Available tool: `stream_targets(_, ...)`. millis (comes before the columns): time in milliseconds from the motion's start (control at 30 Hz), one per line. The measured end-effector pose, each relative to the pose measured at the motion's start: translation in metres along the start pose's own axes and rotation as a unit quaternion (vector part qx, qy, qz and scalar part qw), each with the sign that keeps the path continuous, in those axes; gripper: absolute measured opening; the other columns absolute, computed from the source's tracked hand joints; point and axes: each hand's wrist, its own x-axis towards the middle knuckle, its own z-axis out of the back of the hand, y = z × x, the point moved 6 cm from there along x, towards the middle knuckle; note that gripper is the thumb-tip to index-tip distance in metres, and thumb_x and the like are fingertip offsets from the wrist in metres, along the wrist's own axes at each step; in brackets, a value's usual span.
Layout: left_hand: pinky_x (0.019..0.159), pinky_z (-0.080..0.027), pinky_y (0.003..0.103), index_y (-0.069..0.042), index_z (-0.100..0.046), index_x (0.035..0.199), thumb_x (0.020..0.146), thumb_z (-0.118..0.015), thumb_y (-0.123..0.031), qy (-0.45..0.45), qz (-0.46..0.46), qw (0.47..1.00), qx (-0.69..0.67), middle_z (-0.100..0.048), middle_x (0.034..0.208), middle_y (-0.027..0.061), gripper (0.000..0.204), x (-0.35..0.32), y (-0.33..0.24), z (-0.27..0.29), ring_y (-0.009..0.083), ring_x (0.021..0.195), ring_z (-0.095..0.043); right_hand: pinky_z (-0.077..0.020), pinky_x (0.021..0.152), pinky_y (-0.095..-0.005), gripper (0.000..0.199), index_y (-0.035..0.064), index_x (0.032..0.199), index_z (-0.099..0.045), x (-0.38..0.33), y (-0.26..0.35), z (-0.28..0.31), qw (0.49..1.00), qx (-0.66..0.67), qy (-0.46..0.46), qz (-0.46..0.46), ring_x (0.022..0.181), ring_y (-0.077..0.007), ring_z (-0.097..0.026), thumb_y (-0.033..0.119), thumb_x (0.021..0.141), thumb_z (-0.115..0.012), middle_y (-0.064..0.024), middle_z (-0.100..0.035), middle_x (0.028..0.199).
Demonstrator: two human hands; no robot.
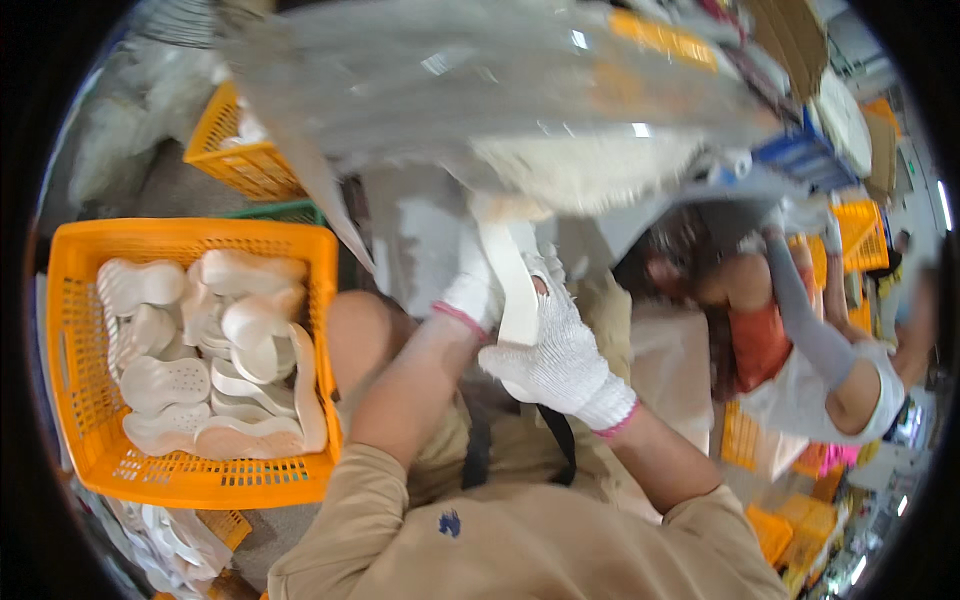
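Note:
A pale, curved shoe insole [512, 285] stands edge-on between my hands, its far end close to a cream, fuzzy-looking wheel or roller [600, 170] under a clear plastic sheet [470, 80]. Whether the two touch, I cannot tell. My left hand [475, 280], in a white knit glove with a pink cuff, is closed on the insole's left side; its fingertips are hidden. Gloved the same way, my right hand [565, 360] grips the near end from the right. An orange basket [190, 490] at my left holds several similar white and beige insoles [165, 385], some perforated.
Another orange basket [245, 165] stands beyond it, at the far left. A blue crate [805, 155] is at the far right. Close on my right sits another person with a grey sleeve [810, 310]. Loose white pieces [170, 540] lie below the near basket.

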Motion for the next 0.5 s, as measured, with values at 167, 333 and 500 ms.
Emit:
stream_targets(167,0.092,-0.060,0.057,0.000,-0.057,0.136,0.108,-0.049,-0.051,-0.012,-0.070,0.997,-0.031,-0.069,0.117,0.0236,0.059,0.006,-0.005,-0.001,0.0430,0.100,-0.069,-0.0429,0.110,-0.0602,0.052,0.0030,0.128,-0.068,0.039,0.008,-0.012,0.953,0.215,0.165,-0.135,0.136,-0.0538,-0.048,0.035,0.087,-0.075,-0.0314,-0.054,0.143)
stream_targets(333,0.094,-0.060,0.055,-0.001,-0.058,0.136,0.108,-0.051,-0.048,0.107,0.048,0.967,-0.228,-0.069,0.117,0.0227,0.055,0.009,0.038,0.002,0.0394,0.100,-0.069,-0.0416,0.119,-0.0563,0.063,-0.0031,0.134,-0.062,-0.070,0.011,-0.004,0.993,-0.102,-0.038,-0.038,0.141,-0.0493,-0.051,0.028,0.084,-0.083,-0.0293,-0.057,0.147)
stream_targets(500,0.095,-0.060,0.055,-0.002,-0.055,0.142,0.105,-0.051,-0.054,-0.020,-0.050,0.997,-0.055,-0.069,0.118,0.0231,0.064,0.005,0.017,-0.001,0.0434,0.105,-0.068,-0.0589,0.094,-0.0430,0.042,0.0053,0.117,-0.070,-0.030,0.006,0.012,0.991,-0.056,-0.118,0.026,0.111,-0.0359,-0.073,0.020,0.081,-0.085,-0.0173,-0.073,0.126)
